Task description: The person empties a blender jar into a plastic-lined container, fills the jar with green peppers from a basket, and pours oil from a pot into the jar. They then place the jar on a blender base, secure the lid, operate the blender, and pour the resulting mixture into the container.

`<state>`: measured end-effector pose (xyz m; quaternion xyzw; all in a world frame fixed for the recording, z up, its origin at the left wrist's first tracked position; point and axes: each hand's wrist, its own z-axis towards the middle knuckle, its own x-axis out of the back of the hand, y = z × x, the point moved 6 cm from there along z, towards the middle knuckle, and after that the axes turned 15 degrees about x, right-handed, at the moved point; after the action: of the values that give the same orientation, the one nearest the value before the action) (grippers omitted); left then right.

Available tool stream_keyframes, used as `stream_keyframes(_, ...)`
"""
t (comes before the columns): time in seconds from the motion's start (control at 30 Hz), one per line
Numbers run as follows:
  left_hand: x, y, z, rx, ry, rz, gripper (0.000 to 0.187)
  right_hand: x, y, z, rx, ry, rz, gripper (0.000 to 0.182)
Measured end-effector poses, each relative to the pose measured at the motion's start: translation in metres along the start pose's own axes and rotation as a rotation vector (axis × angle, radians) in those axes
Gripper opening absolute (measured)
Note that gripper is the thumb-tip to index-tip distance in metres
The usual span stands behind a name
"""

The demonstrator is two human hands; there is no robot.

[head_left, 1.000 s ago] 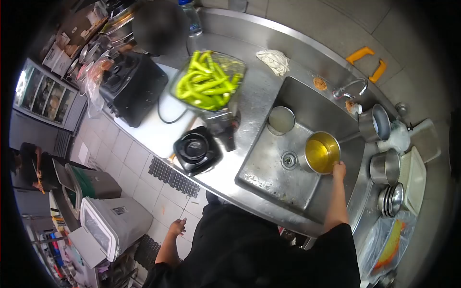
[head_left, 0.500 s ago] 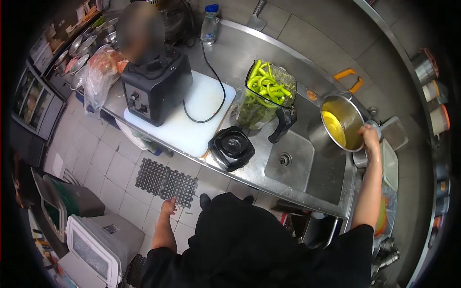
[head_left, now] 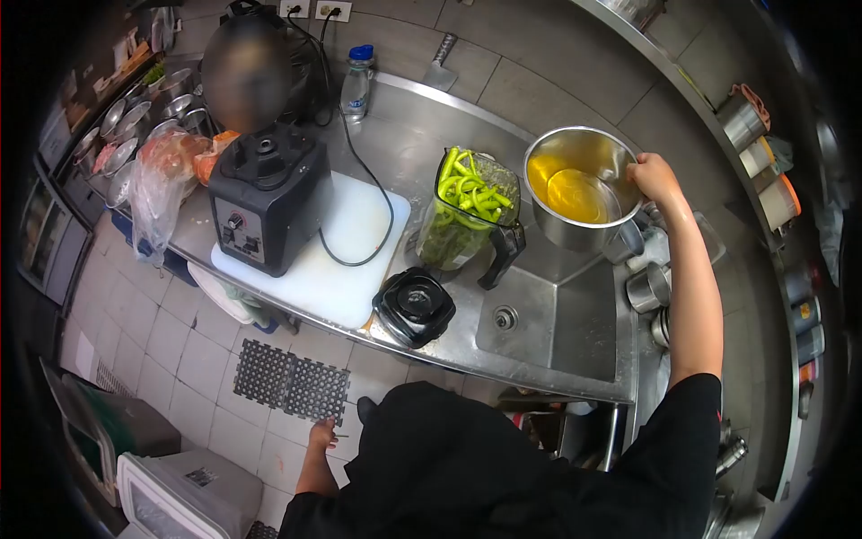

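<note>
My right hand (head_left: 655,180) grips the rim side of a steel pot (head_left: 582,235), held tilted above the sink, beside the blender jug. Inside the pot lies a yellow, see-through liquid (head_left: 575,196). The clear blender jug (head_left: 444,242) stands on the steel counter, filled with long green peppers (head_left: 471,193), its black handle facing the sink. In front of it sits a black lid (head_left: 413,307). My left hand (head_left: 322,435) hangs low at my side over the floor, its fingers loosely apart; I see nothing held in it.
A black blender base (head_left: 269,198) stands on a white cutting board (head_left: 359,216), its cord looping across. The sink (head_left: 525,328) is below the pot. A bottle (head_left: 356,85) and a cleaver (head_left: 440,67) are at the back. Another person stands behind the blender base.
My right hand has lifted the pot and brought it left towards the blender jug, more upright than before. My left hand still hangs at my side. The head view has shifted.
</note>
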<state>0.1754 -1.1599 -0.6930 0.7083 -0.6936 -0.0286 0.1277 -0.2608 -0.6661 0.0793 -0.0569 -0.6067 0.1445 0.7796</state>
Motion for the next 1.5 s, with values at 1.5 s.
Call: stream_keyframes(1.5, 0.006, -0.049, 0.015, 0.078, -0.005, -0.078, 0.055, -0.014, -0.053, 0.023, 0.033, -0.044, -0.246, 0.031)
